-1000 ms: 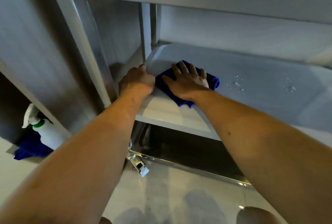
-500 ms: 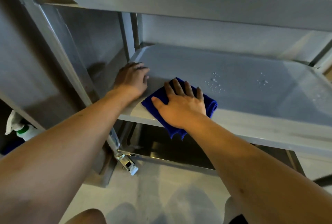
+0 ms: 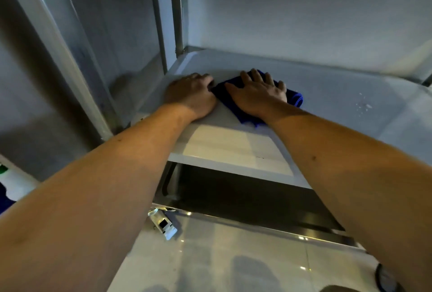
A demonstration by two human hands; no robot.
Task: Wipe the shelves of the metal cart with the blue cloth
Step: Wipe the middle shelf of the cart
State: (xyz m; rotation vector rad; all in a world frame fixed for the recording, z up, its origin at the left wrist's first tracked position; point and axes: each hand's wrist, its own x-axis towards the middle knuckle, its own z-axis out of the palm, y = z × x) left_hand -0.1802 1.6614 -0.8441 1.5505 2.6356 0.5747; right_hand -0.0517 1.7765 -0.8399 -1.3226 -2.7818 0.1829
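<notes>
The blue cloth (image 3: 295,99) lies folded on the middle shelf (image 3: 233,146) of the metal cart, near its left end. My right hand (image 3: 257,94) presses flat on the cloth with straight, spread fingers and covers most of it. My left hand (image 3: 190,94) rests on the shelf just left of the cloth, its fingers bent down at the tips and touching the cloth's edge. Water droplets (image 3: 363,105) sit on the shelf to the right of the cloth.
The cart's rear left upright (image 3: 178,11) stands behind the hands, and a metal cabinet side (image 3: 77,57) is close on the left. The dark lower shelf (image 3: 245,200) and a caster brake (image 3: 163,224) lie below, over a glossy tiled floor (image 3: 222,256).
My right hand has slid the cloth from the shelf's front edge back toward the rear left, close to my left hand. The camera has moved nearer and lower.
</notes>
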